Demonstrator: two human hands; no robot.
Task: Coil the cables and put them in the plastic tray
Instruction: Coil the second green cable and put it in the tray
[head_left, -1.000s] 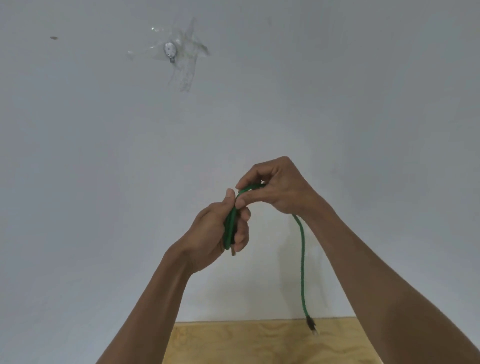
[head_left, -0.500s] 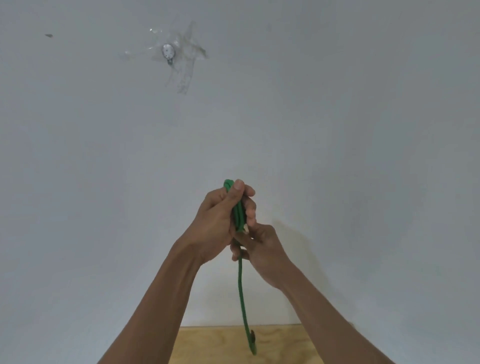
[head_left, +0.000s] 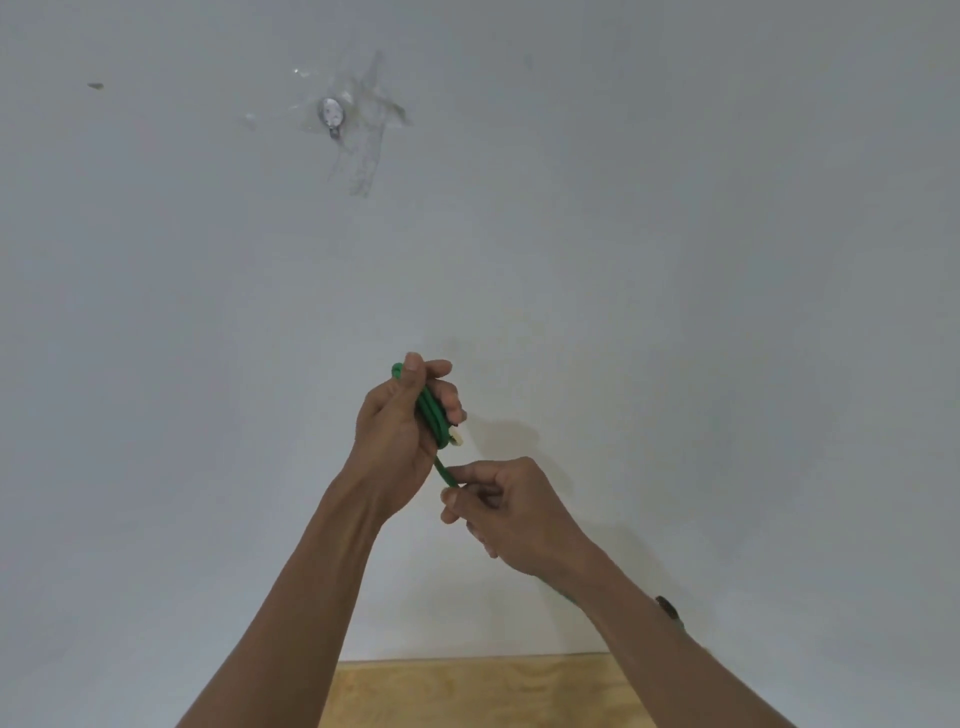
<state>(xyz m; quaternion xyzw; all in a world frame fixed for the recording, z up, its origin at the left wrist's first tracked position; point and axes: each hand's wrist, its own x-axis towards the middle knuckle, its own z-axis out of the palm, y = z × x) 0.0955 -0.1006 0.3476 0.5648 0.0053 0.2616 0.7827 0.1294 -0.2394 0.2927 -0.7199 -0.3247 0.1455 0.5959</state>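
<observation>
No tray showed. The left hand (head_left: 400, 431) kept a closed grip on the coiled green cable (head_left: 430, 410), held up before the white wall (head_left: 675, 260). The right hand (head_left: 511, 512) pinched the cable's loose length just below. The tail ran hidden behind the right forearm; only a strip of wooden worktop (head_left: 467, 691) showed.

No lettering, label, brand, number or sign can be read anywhere in this view.
</observation>
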